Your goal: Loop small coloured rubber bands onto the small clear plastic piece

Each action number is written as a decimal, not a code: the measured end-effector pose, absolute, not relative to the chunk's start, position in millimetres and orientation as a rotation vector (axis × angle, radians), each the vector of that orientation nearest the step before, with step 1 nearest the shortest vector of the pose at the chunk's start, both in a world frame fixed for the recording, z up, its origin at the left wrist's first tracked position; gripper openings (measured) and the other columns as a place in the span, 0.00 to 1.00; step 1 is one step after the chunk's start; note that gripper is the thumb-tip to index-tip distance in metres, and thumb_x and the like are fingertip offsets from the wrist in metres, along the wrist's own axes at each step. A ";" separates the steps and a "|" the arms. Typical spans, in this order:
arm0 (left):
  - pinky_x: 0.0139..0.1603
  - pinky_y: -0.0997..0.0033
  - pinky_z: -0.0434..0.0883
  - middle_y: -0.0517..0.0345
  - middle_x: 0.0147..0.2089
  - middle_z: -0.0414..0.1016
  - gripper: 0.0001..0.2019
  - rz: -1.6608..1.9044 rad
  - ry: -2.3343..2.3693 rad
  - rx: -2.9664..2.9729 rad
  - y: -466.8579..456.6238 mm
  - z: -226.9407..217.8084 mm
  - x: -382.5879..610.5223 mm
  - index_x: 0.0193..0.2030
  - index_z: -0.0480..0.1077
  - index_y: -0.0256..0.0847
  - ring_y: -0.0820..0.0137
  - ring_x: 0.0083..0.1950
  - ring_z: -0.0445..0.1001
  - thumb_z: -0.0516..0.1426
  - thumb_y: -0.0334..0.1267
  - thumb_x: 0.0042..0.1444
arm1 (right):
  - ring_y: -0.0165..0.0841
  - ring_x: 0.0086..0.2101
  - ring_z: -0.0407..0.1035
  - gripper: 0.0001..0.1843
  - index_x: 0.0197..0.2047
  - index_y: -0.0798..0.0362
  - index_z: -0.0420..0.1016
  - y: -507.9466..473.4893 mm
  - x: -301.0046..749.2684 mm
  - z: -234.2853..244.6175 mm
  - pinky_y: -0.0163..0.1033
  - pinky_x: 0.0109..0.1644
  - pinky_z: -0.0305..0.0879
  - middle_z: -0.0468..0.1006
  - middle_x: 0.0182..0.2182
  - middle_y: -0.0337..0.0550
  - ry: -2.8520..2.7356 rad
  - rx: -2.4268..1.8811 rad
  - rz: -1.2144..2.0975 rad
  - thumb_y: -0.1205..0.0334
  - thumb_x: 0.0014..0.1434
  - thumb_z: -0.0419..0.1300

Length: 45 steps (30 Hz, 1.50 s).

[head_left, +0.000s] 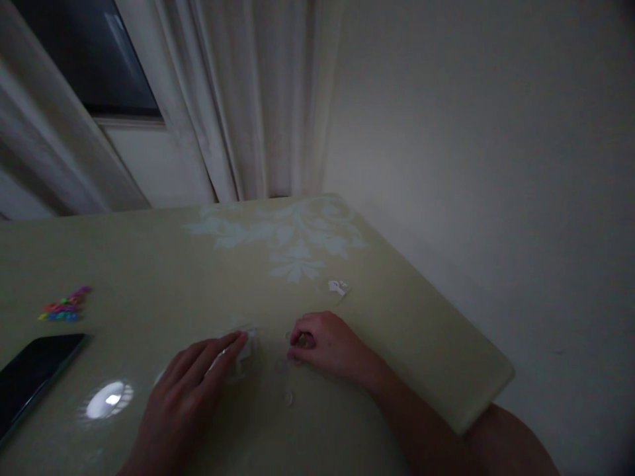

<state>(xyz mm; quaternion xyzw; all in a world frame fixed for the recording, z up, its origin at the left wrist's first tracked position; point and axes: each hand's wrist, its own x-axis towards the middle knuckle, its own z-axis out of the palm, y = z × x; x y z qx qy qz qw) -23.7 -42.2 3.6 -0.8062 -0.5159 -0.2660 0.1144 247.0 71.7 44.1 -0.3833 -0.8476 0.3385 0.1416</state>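
Observation:
My left hand (193, 377) lies with its fingers stretched out and resting on a clear plastic piece (247, 354), perhaps a small bag or packet. To the right of it, my right hand (322, 344) is closed in a pinch just above the tabletop. Whatever sits between its thumb and fingertips is too small and dim to name. Close by on the table lies a small, clear, curved piece (289, 398). A white scrap (338, 287), perhaps paper or plastic, lies beyond my right hand.
The pale table (149, 264) bears a leaf pattern at its far end. On the left are a dark phone (37, 370) and a cluster of small colourful pieces (64, 307). Curtains (262, 99) hang behind, and a wall (486, 165) borders the right side.

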 end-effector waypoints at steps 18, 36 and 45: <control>0.63 0.61 0.60 0.57 0.52 0.82 0.20 -0.946 -1.384 -2.550 -45.9 -1.1 25.7 0.44 0.76 0.46 0.63 0.56 0.74 0.43 0.36 0.78 | 0.26 0.25 0.58 0.03 0.37 0.54 0.81 75.9 246.6 49.8 0.34 0.32 0.53 0.63 0.23 0.30 -1.980 -1.127 1.030 0.64 0.61 0.66; 0.45 0.79 0.81 0.59 0.47 0.87 0.10 -1.487 -1.691 -2.415 -41.7 18.9 14.3 0.51 0.81 0.50 0.69 0.44 0.87 0.59 0.38 0.68 | 0.24 0.23 0.54 0.10 0.37 0.54 0.84 56.7 236.4 48.9 0.32 0.27 0.52 0.61 0.23 0.30 -1.958 -0.757 1.355 0.56 0.59 0.73; 0.45 0.81 0.81 0.61 0.48 0.87 0.12 -1.570 -1.584 -2.481 -45.3 23.1 14.9 0.54 0.80 0.52 0.72 0.44 0.87 0.57 0.37 0.70 | 0.24 0.23 0.52 0.18 0.37 0.55 0.84 43.0 223.6 41.5 0.33 0.26 0.49 0.60 0.21 0.29 -1.832 -0.659 1.613 0.49 0.54 0.77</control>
